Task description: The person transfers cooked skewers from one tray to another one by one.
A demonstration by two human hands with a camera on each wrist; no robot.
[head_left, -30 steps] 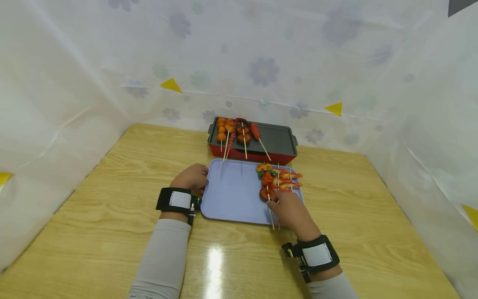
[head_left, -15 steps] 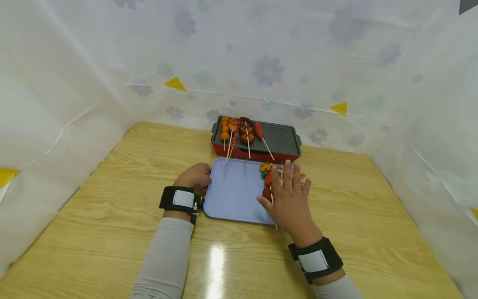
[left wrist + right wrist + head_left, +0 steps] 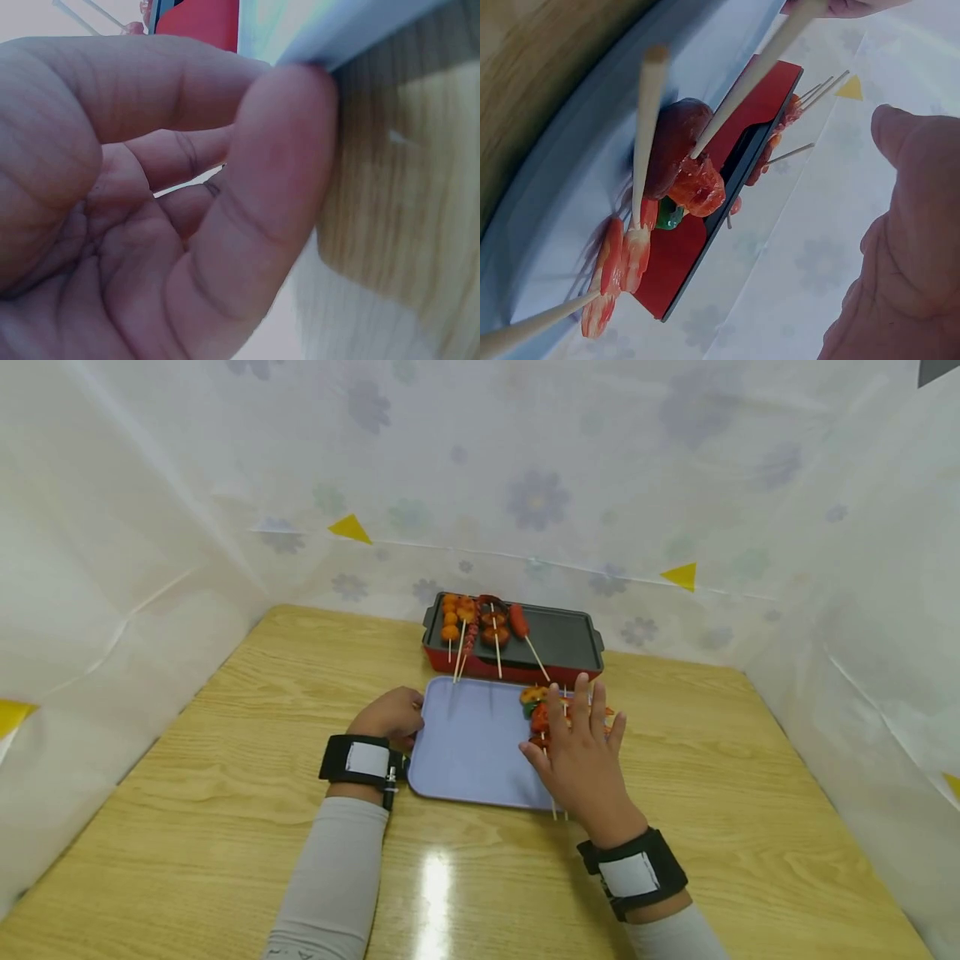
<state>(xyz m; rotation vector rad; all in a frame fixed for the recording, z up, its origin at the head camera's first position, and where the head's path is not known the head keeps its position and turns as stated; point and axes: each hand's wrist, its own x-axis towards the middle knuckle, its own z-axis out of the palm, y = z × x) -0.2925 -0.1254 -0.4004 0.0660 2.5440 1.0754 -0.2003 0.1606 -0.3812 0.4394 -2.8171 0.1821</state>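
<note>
A pale blue tray (image 3: pixel 476 747) lies on the table, with food skewers along its right side. My left hand (image 3: pixel 386 714) pinches the tray's left edge; in the left wrist view, thumb (image 3: pixel 281 150) and forefinger meet at its rim. Over the skewers, my right hand (image 3: pixel 583 772) is spread flat, palm down, fingers straight and holding nothing. Beneath it lie a vegetable skewer (image 3: pixel 534 695) and shrimp skewers (image 3: pixel 622 259), partly hidden in the head view. The right wrist view shows a gap between the palm (image 3: pixel 915 255) and the skewers.
Behind the tray stands a red grill with a black plate (image 3: pixel 562 639). Several skewers rest on its left half, among them orange balls (image 3: pixel 450 620) and a red sausage (image 3: pixel 518 621), sticks jutting forward. A flower-patterned sheet (image 3: pixel 480 493) rises behind the wooden table (image 3: pixel 712 793).
My right hand has let go of the skewer on the tray, lifted slightly and spread flat above the food; in the last half second it barely moves. The left hand keeps its place.
</note>
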